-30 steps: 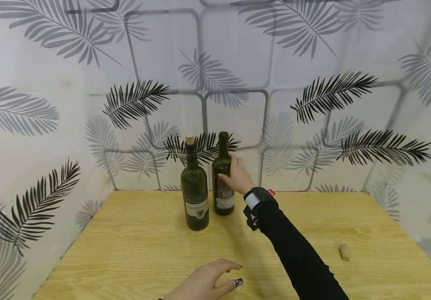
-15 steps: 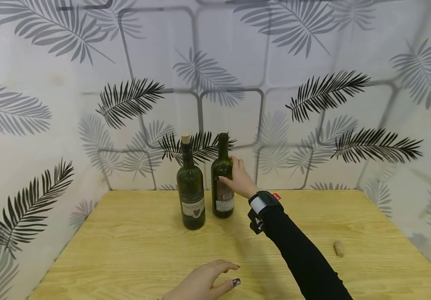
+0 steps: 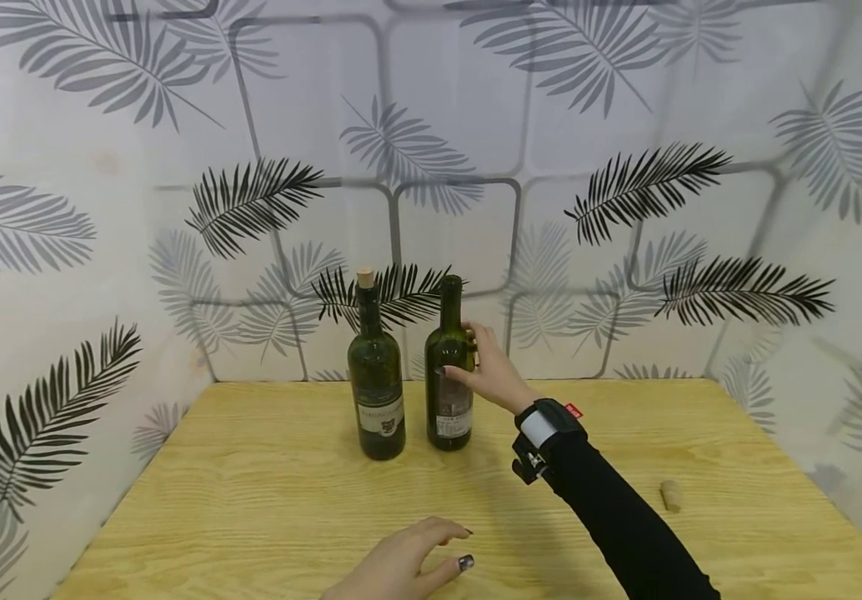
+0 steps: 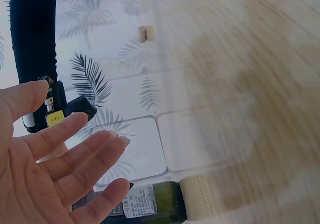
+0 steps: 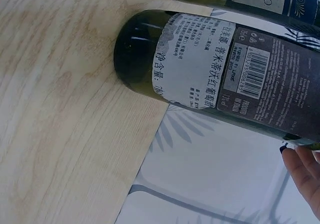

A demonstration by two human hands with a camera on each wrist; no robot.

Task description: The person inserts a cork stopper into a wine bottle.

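Note:
Two dark green wine bottles stand upright side by side at the back of the table. My right hand (image 3: 491, 371) grips the uncorked wine bottle (image 3: 449, 425) on the right just below its shoulder, thumb across the front and fingers round the far side. Its barcode label shows large in the right wrist view, where only some fingertips (image 5: 300, 170) appear at the glass. The other wine bottle (image 3: 378, 400), left of it, has a cork (image 3: 366, 278) in its neck. Near the front edge of the view, my left hand (image 3: 408, 558) holds nothing, fingers relaxed and spread.
A loose cork (image 3: 670, 496) lies on the wooden table (image 3: 266, 517) to the right, beyond the right forearm. Behind the table rises a wall (image 3: 468, 108) with a leaf pattern. A device is strapped on the right wrist (image 3: 551, 429).
My right hand has brought the uncorked bottle a little toward me, so its base sits nearly level with the corked one. My left hand has stayed in place.

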